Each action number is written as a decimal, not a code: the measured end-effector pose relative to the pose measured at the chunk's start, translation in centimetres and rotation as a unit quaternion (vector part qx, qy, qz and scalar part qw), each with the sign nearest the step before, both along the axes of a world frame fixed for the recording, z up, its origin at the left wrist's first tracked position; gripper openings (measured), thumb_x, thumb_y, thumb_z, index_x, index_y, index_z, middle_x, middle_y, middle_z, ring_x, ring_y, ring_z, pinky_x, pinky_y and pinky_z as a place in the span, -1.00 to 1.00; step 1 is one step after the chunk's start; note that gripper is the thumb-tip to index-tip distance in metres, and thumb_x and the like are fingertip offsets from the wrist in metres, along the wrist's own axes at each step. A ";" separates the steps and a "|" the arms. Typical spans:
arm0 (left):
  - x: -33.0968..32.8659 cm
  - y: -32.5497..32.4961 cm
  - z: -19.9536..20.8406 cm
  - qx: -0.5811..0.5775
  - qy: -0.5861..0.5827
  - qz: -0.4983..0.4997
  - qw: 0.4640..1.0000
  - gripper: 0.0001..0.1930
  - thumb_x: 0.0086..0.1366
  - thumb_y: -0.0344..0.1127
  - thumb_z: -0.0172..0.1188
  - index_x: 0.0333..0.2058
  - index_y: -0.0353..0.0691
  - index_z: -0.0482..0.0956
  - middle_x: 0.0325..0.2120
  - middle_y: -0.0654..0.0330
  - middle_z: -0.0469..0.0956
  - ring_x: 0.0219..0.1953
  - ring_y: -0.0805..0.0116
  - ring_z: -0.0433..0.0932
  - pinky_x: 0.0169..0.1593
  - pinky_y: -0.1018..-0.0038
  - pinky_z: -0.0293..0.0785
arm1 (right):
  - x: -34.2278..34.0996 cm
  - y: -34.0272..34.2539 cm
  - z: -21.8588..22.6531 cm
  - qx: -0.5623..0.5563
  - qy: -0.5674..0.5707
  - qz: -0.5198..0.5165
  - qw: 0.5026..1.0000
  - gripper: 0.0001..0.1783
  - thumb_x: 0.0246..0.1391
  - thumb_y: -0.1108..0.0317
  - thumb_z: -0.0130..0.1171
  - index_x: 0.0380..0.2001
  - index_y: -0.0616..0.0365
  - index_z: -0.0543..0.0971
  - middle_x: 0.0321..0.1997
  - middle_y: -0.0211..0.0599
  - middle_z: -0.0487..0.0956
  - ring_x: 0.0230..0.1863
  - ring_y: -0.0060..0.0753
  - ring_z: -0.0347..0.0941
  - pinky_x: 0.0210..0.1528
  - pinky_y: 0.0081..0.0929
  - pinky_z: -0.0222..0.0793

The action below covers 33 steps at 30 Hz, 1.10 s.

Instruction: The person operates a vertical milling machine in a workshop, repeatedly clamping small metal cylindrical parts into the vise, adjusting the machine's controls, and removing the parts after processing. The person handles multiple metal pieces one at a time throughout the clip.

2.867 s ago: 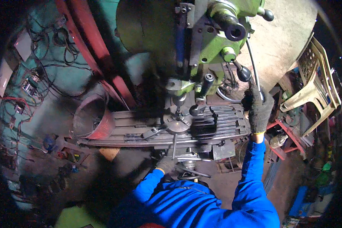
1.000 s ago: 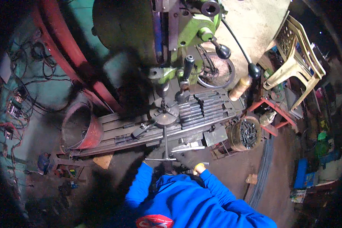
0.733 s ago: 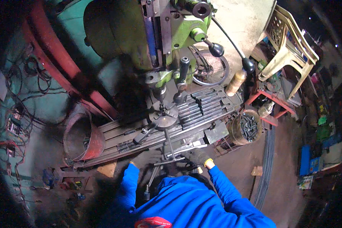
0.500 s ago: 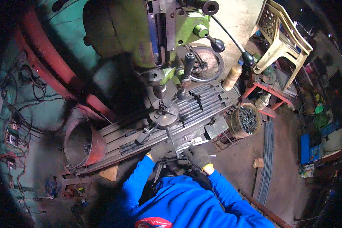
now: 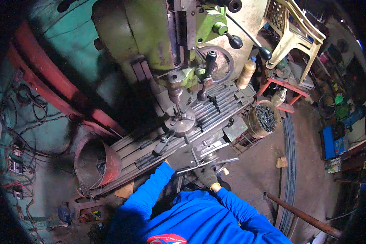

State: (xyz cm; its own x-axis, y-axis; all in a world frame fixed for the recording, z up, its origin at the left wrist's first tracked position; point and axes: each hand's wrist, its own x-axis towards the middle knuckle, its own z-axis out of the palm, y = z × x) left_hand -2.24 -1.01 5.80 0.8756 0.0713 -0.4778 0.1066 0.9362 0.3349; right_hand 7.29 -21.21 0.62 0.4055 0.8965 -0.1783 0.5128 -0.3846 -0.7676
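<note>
A round three-jaw chuck (image 5: 180, 120) sits on the machine table under the drill spindle (image 5: 175, 93). A metal T-handle (image 5: 193, 154) slants from the chuck's near side toward me, its crossbar lying just in front of my hands. My left hand (image 5: 179, 159), in a grey glove, is beside the T-handle's stem; its fingers blend into the dark and cannot be made out. My right hand (image 5: 206, 177), also gloved, is closed below the crossbar, near the machine's metal handles; what it grips is hidden. Several steel rods (image 5: 209, 114) lie side by side on the table behind the chuck.
A rusty bucket (image 5: 110, 162) stands at the table's left end. A drum of metal parts (image 5: 252, 122) and a bottle (image 5: 247, 73) are on the right. Long bars (image 5: 289, 175) and a rusty pipe (image 5: 305, 211) lie on the floor. Machine levers (image 5: 264, 53) stick out overhead.
The view has shifted slightly. My right hand has moved down, nearer to my body, and the T-handle's crossbar now shows clear of it. My left hand has moved slightly up and right.
</note>
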 end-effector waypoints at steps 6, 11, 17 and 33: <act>-0.4 -0.1 -6.6 0.049 -0.127 0.021 0.991 -0.46 0.37 -0.19 0.12 0.24 -0.34 0.33 0.18 -0.13 0.41 0.20 -0.10 0.42 0.26 0.07 0.36 | -1.1 -0.2 4.6 0.021 -0.061 0.094 0.993 -0.36 0.20 0.18 0.11 0.33 -0.02 0.26 -0.19 0.22 0.60 -0.22 0.28 0.55 -0.18 0.07 0.47; 0.7 -0.4 -1.8 0.723 -0.035 -0.078 0.685 -0.65 0.28 -0.23 0.24 0.01 -0.18 0.64 0.05 -0.01 0.57 0.11 0.07 0.52 0.20 0.25 0.43 | 5.5 -0.4 -3.2 0.003 -0.164 0.268 0.949 -0.41 0.25 0.10 0.02 0.31 -0.02 0.30 -0.17 0.23 0.60 -0.18 0.31 0.54 -0.15 0.10 0.46; 1.8 -1.6 -5.5 0.775 0.093 -0.039 0.624 -0.70 0.25 -0.27 0.31 -0.05 -0.17 0.65 -0.17 0.09 0.67 -0.12 0.17 0.65 0.00 0.28 0.58 | 14.1 4.5 3.7 -0.024 -0.136 0.009 0.990 -0.58 0.25 0.16 0.06 0.07 0.17 0.52 -0.08 0.16 0.61 -0.08 0.20 0.56 -0.04 -0.05 0.47; 4.0 -3.0 -9.4 0.284 0.113 0.225 0.925 -0.81 0.27 -0.36 0.25 -0.21 -0.28 0.48 -0.33 0.03 0.59 -0.28 0.07 0.64 -0.18 0.10 0.63 | 11.8 20.5 8.7 0.095 -0.156 0.215 0.959 -0.45 0.21 -0.01 0.09 0.20 -0.02 0.43 -0.10 0.02 0.63 -0.13 0.18 0.56 -0.12 0.07 0.46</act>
